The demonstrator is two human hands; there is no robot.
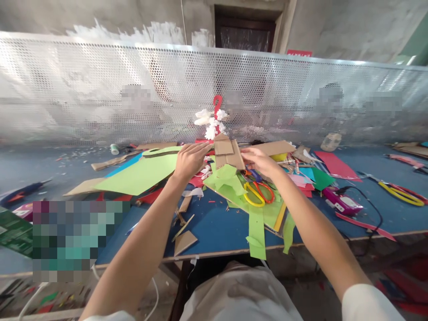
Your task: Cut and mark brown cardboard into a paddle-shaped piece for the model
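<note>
Both my arms reach forward over a blue table (217,227). My left hand (190,159) and my right hand (257,161) sit on either side of a small brown cardboard piece (228,154), fingers curled against its edges. Behind it stands a red stem with white paper flowers (211,119). Under the cardboard lie light green paper scraps (227,180). Yellow and red scissors (257,192) rest just below my right hand.
A large green sheet (140,174) lies left, with cardboard strips and red paper. A pink glue gun (341,203) with a black cord and a second pair of yellow scissors (401,194) lie right. A perforated metal screen (100,89) closes the table's far side.
</note>
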